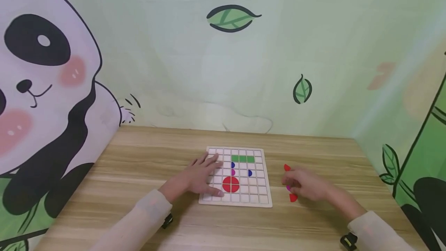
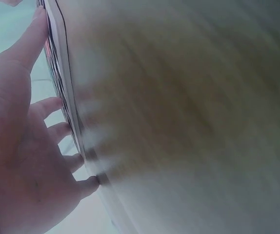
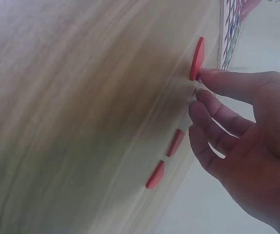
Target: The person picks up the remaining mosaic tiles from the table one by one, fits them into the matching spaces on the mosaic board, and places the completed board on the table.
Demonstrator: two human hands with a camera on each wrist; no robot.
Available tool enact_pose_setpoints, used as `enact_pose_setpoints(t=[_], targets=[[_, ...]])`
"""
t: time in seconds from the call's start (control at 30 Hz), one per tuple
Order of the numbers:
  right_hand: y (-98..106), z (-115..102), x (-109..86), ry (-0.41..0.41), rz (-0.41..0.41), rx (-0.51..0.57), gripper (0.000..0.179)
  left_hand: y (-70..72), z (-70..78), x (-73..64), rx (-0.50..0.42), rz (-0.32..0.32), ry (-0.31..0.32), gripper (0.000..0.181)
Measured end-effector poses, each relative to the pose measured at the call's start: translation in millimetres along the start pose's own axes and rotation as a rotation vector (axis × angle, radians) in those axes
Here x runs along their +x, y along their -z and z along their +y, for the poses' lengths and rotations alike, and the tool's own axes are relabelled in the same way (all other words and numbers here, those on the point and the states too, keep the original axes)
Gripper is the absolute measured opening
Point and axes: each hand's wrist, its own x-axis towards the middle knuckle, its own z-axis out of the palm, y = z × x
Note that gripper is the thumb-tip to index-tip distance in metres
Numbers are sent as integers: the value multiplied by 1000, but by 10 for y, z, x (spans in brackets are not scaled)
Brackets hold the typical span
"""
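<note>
A white square grid board lies on the wooden table. My left hand rests spread on its left side, fingertips on the grid and thumb near the front edge. In the left wrist view, that hand's fingers reach across the board's edge. Right of the board, my right hand is low at the table, thumb and curved fingers around a small magenta piece. Whether they pinch it I cannot tell. A red piece lies just beside the thumb; two more red pieces lie past the other fingers.
On the board are a row of green squares, a red circle made of quarter pieces, two blue half-circles and a magenta half-circle. Behind the table hangs a pale green cloth with a printed panda and leaves.
</note>
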Motion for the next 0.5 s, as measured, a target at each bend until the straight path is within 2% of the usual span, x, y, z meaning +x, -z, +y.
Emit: enact_pose_setpoints(t=[0.2, 0.5], targets=[[-35, 56, 27, -23, -9, 18, 19, 6, -1, -8, -8, 0, -6, 109], [-65, 62, 33, -43, 29, 3, 18, 7, 4, -42, -5, -4, 2, 109]])
